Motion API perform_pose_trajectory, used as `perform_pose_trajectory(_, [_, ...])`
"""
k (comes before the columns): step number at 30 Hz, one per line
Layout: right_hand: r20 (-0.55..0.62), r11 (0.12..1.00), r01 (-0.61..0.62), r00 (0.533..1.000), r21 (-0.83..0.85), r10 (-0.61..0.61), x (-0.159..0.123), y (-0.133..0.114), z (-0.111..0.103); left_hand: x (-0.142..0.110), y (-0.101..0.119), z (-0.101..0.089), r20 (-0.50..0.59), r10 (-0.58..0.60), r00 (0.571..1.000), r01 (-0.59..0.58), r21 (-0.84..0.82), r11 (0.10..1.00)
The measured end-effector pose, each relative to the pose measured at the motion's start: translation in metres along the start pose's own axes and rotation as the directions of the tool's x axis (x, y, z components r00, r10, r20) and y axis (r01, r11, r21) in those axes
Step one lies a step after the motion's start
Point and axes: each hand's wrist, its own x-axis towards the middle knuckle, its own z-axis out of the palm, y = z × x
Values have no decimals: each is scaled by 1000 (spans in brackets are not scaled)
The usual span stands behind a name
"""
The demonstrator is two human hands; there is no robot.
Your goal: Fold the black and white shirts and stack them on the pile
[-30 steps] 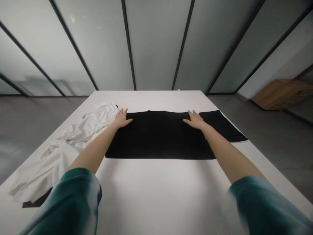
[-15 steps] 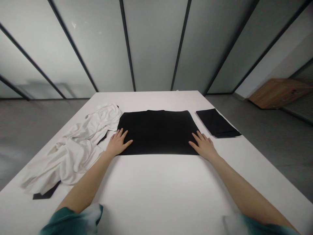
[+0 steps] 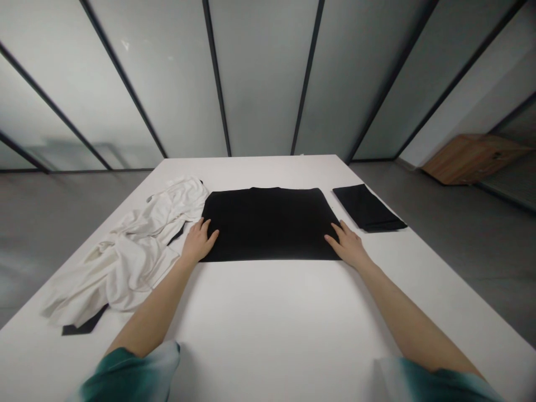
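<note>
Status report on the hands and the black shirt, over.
Left hand and right hand open, pressing the near corners of the folded black shirt. Crumpled white cloth beside left hand. Folded black piece off to the right.

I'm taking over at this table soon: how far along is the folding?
Done: a folded black piece lies at the right. In hand: a flattened black garment, the left hand and right hand on its near corners. Left: the crumpled white cloth beside it, black fabric poking out beneath.
</note>
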Motion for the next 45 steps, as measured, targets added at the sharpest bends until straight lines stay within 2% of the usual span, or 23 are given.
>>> perform_pose_trajectory(3, [-63,990,-141,988,-22,139,1,0,-4,0,1,-8,-36,-189,981,191,48,981])
perform_pose_trajectory(6, [-59,970,-231,972,-72,227,1,-2,-9,0,-2,-16,93,-259,961,255,50,966])
perform_pose_trajectory(9, [2,983,-166,986,-83,167,5,-6,-15,2,-7,-22,202,-202,958,207,-5,978])
perform_pose_trajectory(12, [138,993,-108,984,-44,113,17,-11,-24,4,-11,-30,225,-95,970,122,-112,986])
perform_pose_trajectory(15, [243,992,-119,962,-49,127,42,-15,-38,3,-10,-40,256,1,967,59,-224,973])
perform_pose_trajectory(17, [245,987,-142,957,-69,155,64,-17,-49,-2,-4,-45,322,40,946,55,-281,958])
perform_pose_trajectory(19, [182,977,-198,961,-73,209,86,-18,-59,-15,8,-51,399,93,912,68,-371,926])
perform_pose_trajectory(21, [44,969,-241,969,-61,243,105,-20,-68,-32,25,-57,507,206,837,86,-495,865])
perform_pose_trajectory(22, [-39,968,-245,969,-49,243,113,-22,-72,-41,35,-61,593,289,751,114,-548,829])
perform_pose_trajectory(24, [-190,972,-234,955,-11,228,122,-25,-76,-52,52,-69,761,457,460,207,-593,778])
perform_pose_trajectory(25, [-246,974,-224,944,18,222,123,-27,-77,-53,59,-73,789,510,342,240,-598,765])
perform_pose_trajectory(26, [-286,975,-214,932,55,220,122,-28,-77,-50,64,-76,788,542,290,252,-610,751])
perform_pose_trajectory(27, [-311,975,-196,925,101,218,117,-28,-76,-42,68,-77,767,555,321,244,-634,734])
perform_pose_trajectory(28, [-320,972,-174,922,157,217,111,-28,-75,-30,70,-77,724,547,420,213,-664,716])
perform_pose_trajectory(29, [-308,962,-154,925,227,221,101,-28,-73,-15,73,-75,653,516,555,164,-694,701])
perform_pose_trajectory(30, [-270,939,-143,934,312,232,89,-27,-71,3,75,-70,565,460,685,107,-703,703])
perform_pose_trajectory(31, [-204,899,-153,945,410,254,75,-27,-68,22,77,-64,470,392,791,47,-685,727])
perform_pose_trajectory(32, [-110,838,-191,953,511,284,59,-27,-66,42,80,-56,380,332,864,-15,-638,770])
perform_pose_trajectory(33, [5,757,-249,951,604,308,41,-27,-64,60,84,-48,299,281,912,-67,-565,822])
perform_pose_trajectory(36, [333,506,-449,892,736,306,-12,-34,-62,108,102,-20,217,209,954,-124,-349,929])
perform_pose_trajectory(38, [465,396,-523,852,754,240,-42,-42,-60,129,117,-5,221,181,958,-126,-240,962])
perform_pose_trajectory(42, [493,255,-517,856,817,154,-72,-62,-51,152,145,16,279,136,951,-94,-161,983])
perform_pose_trajectory(45, [462,56,-472,878,880,126,-72,-74,-45,158,158,25,326,133,936,-100,-116,988])
